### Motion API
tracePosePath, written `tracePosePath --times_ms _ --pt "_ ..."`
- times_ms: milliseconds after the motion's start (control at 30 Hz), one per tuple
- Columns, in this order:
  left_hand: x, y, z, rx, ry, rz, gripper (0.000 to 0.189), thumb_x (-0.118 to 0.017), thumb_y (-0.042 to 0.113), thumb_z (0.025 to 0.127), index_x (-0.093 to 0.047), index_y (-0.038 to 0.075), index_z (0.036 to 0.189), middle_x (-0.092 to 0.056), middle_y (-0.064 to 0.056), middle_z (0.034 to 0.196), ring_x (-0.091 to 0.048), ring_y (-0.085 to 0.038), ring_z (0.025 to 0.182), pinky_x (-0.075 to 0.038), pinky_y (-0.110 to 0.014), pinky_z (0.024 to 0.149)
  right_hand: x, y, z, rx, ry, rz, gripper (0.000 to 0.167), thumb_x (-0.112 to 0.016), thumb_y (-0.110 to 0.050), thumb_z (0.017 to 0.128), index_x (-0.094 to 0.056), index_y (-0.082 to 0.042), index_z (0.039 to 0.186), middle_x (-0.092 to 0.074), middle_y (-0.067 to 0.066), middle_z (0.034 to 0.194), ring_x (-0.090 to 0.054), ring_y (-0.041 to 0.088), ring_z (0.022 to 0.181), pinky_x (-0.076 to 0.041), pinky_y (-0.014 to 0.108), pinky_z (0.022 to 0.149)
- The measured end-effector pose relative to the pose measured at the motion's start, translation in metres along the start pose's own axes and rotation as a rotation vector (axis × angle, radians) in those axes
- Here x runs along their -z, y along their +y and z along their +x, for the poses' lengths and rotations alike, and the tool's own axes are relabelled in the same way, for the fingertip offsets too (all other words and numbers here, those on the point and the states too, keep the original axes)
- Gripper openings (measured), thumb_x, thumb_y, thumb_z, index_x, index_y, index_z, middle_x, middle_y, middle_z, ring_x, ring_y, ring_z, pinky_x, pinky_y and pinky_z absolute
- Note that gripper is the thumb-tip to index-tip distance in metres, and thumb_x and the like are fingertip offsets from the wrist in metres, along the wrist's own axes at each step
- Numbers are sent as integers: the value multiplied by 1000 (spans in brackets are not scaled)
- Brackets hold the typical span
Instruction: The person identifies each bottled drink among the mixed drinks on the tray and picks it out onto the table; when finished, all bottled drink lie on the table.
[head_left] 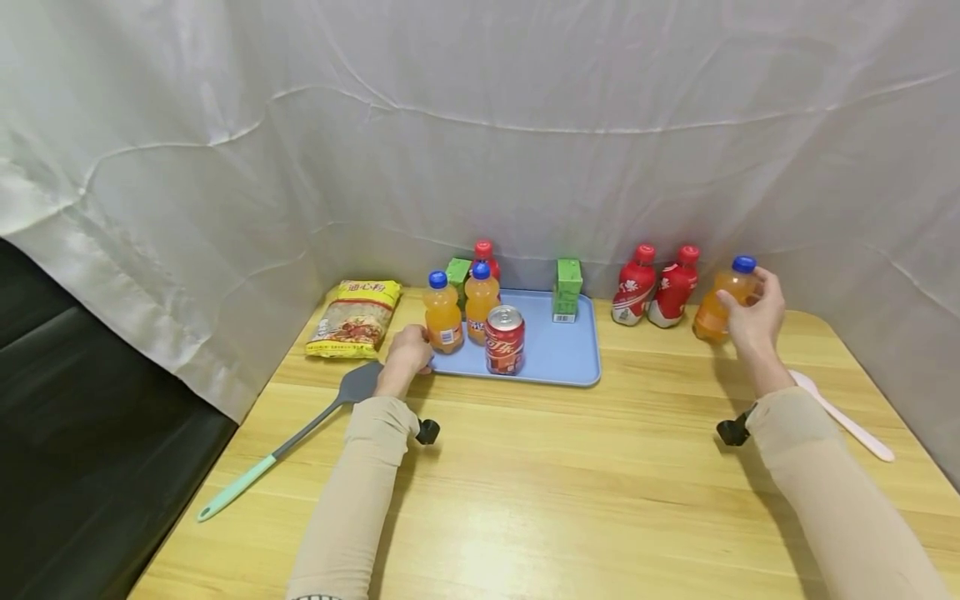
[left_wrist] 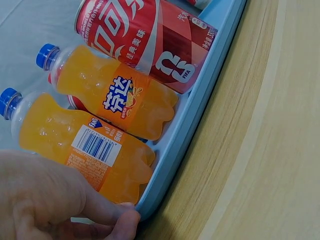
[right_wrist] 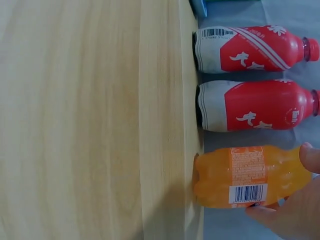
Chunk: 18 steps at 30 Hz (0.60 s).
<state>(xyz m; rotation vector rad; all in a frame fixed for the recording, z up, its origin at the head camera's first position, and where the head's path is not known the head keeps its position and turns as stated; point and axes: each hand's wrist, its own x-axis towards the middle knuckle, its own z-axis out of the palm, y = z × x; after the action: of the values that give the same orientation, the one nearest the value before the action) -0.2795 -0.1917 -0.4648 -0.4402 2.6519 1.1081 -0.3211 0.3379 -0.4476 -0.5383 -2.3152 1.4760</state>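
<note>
My right hand [head_left: 759,321] grips an orange soda bottle [head_left: 711,318] with a blue cap around its upper part; the bottle stands at the table's far right, its base seemingly on the wood. At the blue tray's [head_left: 558,354] front left corner, my left hand [head_left: 405,358] pinches the rim between thumb and fingers. Just beside those fingers an orange soda bottle [left_wrist: 90,145] stands on the tray, with a second orange soda bottle [left_wrist: 115,92] next to it. A red cola can [head_left: 505,342] is in front of them. Behind are a red-capped bottle [head_left: 486,254] and a green carton [head_left: 457,272], both partly hidden.
Another green carton [head_left: 567,290] stands at the tray's back. Two red-and-white bottles [head_left: 633,285] are between tray and right hand. A yellow food bag [head_left: 354,319] and a grey spatula [head_left: 300,433] lie left; a pale pink utensil [head_left: 843,419] lies right. A curtain [head_left: 525,167] hangs behind.
</note>
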Motion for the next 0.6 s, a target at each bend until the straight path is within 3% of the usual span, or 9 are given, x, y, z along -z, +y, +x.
tracePosePath --times_ms 200,600 --pt "0 -1 0 -3 -1 -3 36 -49 4 103 -61 1 137 -64 -19 141 -67 -18 82 -59 -22 65 -2 2 7 12 -19 25 65 -65 -29 104 -35 -35 161 -41 6 168 -47 17 134 -41 31 124" --pt "-3 -1 3 -14 23 36 35 -50 3 103 -63 3 135 -68 -17 133 -66 -17 77 -57 -21 60 4 4 13 36 -94 -11 68 -60 -34 106 -27 -33 165 -35 11 170 -41 25 146 -39 39 129"
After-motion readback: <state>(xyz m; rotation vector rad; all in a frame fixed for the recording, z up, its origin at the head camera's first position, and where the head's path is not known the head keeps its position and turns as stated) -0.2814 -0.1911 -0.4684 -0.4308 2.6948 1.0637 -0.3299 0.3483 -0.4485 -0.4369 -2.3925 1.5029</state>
